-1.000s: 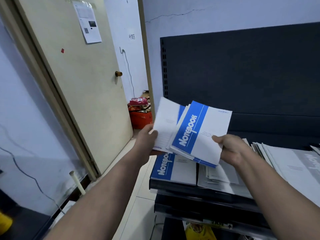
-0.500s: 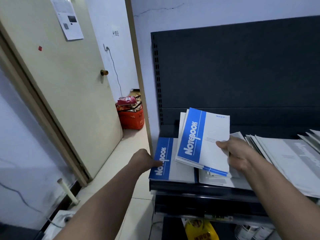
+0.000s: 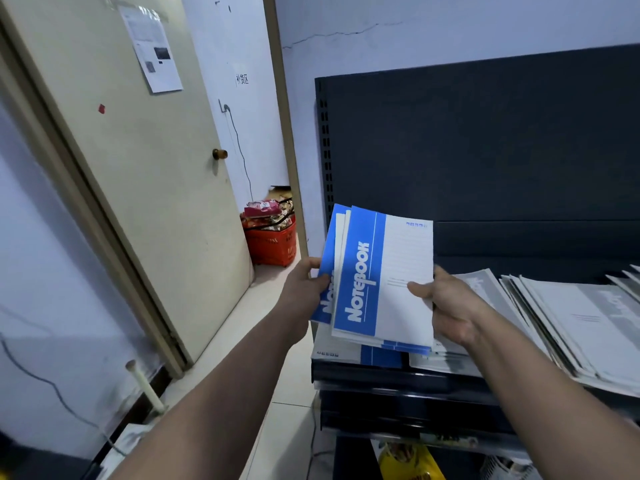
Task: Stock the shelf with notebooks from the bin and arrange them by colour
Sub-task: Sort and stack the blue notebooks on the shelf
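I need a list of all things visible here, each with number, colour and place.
held blue notebooks: several, blue and white, in both hands above the shelf
lying notebooks: at least one, white and blue, on the shelf under them
grey notebooks: many, grey and white, fanned on the shelf's right part
shelf: one, dark, right of the doorway
door: one, beige, left
paper sheet: one, white, on the door
basket: one, red, floor beyond the door
yellow pack: one, yellow, under the shelf
left hand: one, grips the held notebooks' left edge
right hand: one, grips their right edge

Bare left grip and right grip, forearms uncovered
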`<state>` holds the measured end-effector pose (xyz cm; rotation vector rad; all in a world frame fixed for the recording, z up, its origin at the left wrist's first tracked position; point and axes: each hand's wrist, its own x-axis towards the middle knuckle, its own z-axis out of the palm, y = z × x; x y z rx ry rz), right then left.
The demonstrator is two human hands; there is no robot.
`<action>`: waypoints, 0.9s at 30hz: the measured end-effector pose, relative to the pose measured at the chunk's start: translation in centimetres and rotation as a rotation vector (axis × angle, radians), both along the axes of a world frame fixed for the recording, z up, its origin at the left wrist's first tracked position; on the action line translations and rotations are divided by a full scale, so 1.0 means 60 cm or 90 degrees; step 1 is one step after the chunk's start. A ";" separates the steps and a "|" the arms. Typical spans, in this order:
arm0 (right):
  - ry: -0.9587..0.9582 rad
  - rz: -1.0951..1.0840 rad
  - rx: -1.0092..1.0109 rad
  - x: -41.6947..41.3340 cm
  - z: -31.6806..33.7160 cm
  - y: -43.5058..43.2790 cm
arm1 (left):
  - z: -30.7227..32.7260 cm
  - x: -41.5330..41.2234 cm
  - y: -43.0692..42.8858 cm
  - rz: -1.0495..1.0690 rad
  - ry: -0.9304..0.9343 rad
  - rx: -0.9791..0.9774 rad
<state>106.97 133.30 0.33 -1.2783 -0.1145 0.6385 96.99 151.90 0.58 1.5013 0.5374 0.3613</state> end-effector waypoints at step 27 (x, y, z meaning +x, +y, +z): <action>-0.039 -0.147 -0.108 0.076 0.011 -0.194 | -0.068 0.117 0.009 0.037 0.544 0.586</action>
